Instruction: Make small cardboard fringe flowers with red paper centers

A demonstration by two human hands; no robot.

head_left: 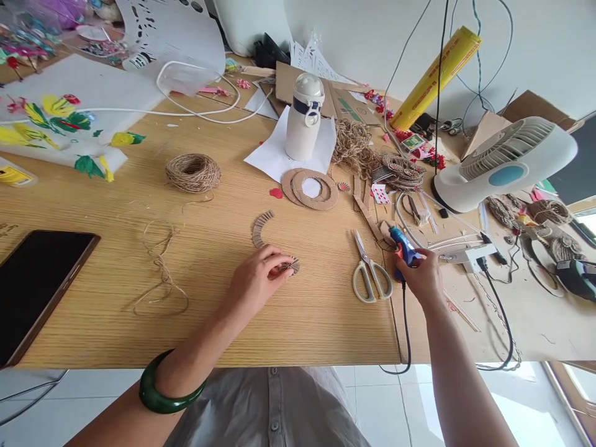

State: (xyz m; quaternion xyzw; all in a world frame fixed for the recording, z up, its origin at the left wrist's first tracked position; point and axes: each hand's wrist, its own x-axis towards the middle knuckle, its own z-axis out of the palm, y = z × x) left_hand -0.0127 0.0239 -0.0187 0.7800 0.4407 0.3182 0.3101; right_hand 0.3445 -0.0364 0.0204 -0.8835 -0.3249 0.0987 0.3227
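1. The left hand (258, 273) is pinching a small round piece of ridged cardboard (292, 266) between thumb and fingertips, the fingers narrowing onto its left side; whether the piece is touching the table (316, 329) I cannot tell.
2. The right hand (426, 276) is holding a blue glue gun (408, 249), its thumb and fingers closing around the rear part; the nozzle is pointing away from the person and to the left. Whether the gun is resting on the table I cannot tell.
3. A curved strip of ridged cardboard (257, 231) is lying just beyond the left hand, near its fingers.
4. A pair of scissors (366, 259) is lying between the two hands, closer to the glue gun, its blades pointing away from the person.
5. The glue gun's black cord (405, 323) is running down over the table's near edge.
6. Cardboard rings (332, 192) are overlapping farther back, in front of a white bottle (302, 127) that is standing upright on a sheet of paper (270, 149).
7. A coil of twine (193, 182) is sitting to the left, and a loose tangle of string (162, 264) is lying nearer the person.
8. A white fan (507, 167) is standing at the right, beyond a power strip (479, 256).
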